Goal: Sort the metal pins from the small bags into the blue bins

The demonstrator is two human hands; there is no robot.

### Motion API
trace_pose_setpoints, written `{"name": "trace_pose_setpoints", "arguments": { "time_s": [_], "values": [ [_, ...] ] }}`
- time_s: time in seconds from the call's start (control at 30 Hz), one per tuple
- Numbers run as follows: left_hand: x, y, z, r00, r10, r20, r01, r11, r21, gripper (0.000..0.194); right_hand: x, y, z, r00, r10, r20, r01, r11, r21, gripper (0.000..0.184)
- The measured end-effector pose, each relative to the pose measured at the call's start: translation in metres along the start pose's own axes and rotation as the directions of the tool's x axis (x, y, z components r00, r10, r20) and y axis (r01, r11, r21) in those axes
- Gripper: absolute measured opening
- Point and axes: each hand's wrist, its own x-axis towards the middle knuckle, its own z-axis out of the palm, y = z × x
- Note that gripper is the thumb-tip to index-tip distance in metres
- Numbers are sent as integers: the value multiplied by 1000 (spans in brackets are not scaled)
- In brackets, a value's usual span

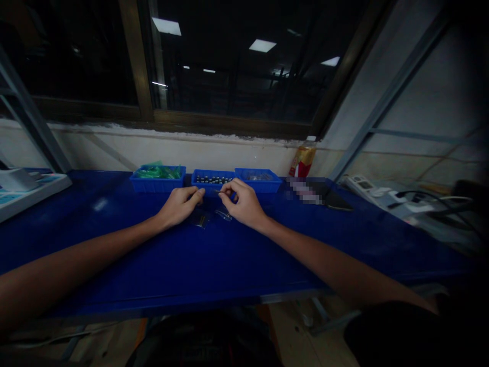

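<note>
Over the blue table, my left hand (180, 205) is closed, thumb against the fingers; whatever it pinches is too small to name. Opposite it, my right hand (241, 202) pinches a small, thin, dark piece (217, 191) between thumb and fingertips. A small clear packet (200, 219) lies on the table just below my left hand. Below the right fingertips rests a shiny little item (223, 214), perhaps also in clear wrapping. Behind my hands, a blue tray (206, 184) holds several small round metal-topped parts.
A blue tray (153, 187) with green plastic stands at back left, another blue tray (263, 187) with clear pieces at back right. Farther right are a bottle (304, 159) and a dark flat object (336, 199). Power strips (32, 191) and cables (431, 201) occupy both sides.
</note>
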Motion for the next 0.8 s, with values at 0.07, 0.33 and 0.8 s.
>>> {"name": "trace_pose_setpoints", "arguments": {
  "time_s": [0.07,0.33,0.8],
  "values": [
    [0,-1,0,998,-25,53,29,997,-73,51,-2,0,-1,997,-75,26,76,996,-51,7],
    [-3,1,1,990,10,144,8,992,-125,48,-9,-9,4,945,-270,184,303,935,-186,12],
    [-4,1,2,983,92,159,-87,995,-38,37,-6,-4,2,920,-305,245,370,883,-290,10]
  ]
}}
